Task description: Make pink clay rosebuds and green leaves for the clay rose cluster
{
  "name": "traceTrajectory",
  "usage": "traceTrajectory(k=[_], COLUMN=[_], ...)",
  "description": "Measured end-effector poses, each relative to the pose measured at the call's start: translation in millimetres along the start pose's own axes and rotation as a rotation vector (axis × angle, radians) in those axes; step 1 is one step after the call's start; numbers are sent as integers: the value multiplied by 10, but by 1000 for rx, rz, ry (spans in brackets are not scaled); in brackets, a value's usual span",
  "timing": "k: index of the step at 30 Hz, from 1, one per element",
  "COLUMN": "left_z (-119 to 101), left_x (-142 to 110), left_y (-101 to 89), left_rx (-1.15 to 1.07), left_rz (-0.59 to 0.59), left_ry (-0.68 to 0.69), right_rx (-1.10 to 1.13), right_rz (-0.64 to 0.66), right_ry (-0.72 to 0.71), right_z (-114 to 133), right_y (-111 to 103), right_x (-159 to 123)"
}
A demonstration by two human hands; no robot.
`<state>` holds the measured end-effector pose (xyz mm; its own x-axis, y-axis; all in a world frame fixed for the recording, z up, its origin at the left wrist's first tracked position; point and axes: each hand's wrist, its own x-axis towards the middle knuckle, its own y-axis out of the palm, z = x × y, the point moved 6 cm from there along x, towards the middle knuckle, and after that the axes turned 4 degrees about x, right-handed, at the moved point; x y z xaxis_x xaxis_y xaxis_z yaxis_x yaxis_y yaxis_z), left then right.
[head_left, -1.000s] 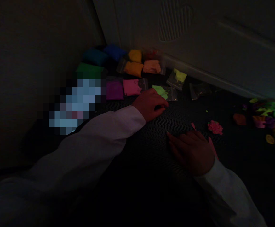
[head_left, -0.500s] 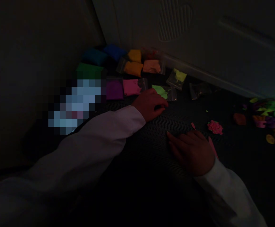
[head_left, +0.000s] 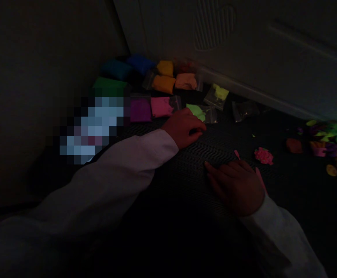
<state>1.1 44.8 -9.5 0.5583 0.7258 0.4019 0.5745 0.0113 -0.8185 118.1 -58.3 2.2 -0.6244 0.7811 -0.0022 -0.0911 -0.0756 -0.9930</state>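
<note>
My left hand (head_left: 184, 128) rests on the dark ribbed tabletop (head_left: 180, 173), its fingers loosely curled and a gap showing between thumb and forefinger. Nothing shows in it. Just behind its knuckles lies a bag of light green clay (head_left: 195, 112). My right hand (head_left: 236, 187) lies palm down with the forefinger stretched out; its other fingers are bent and partly hidden. I see nothing held there. A small pink tool tip (head_left: 237, 154) pokes out beyond its knuckles, and a pink stick (head_left: 261, 180) lies along its right side. Close by sits a ruffled pink clay piece (head_left: 263, 155).
Bags of pink clay (head_left: 161, 106), purple clay (head_left: 141, 109), orange clay (head_left: 164, 83) and yellow clay (head_left: 220, 92) line the back. A lit, pixelated screen (head_left: 99, 123) stands left. Small colourful clay pieces (head_left: 327, 143) cluster right. A pale panel (head_left: 252, 50) rises behind.
</note>
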Motion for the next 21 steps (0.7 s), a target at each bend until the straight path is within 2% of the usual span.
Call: traceTrajectory(k=[10, 16, 21], left_z=[-1, -6, -7], left_x=[4, -6, -2], left_y=[6, -6, 0], left_rx=[0, 5, 10], left_rz=[24, -11, -9], left_ry=[-5, 15, 22], right_rx=[-7, 3, 127], right_rz=[9, -1, -62], right_ry=[6, 5, 18], right_z=[-2, 1, -43], right_y=[-1, -1, 1], right_x=[-3, -9, -16])
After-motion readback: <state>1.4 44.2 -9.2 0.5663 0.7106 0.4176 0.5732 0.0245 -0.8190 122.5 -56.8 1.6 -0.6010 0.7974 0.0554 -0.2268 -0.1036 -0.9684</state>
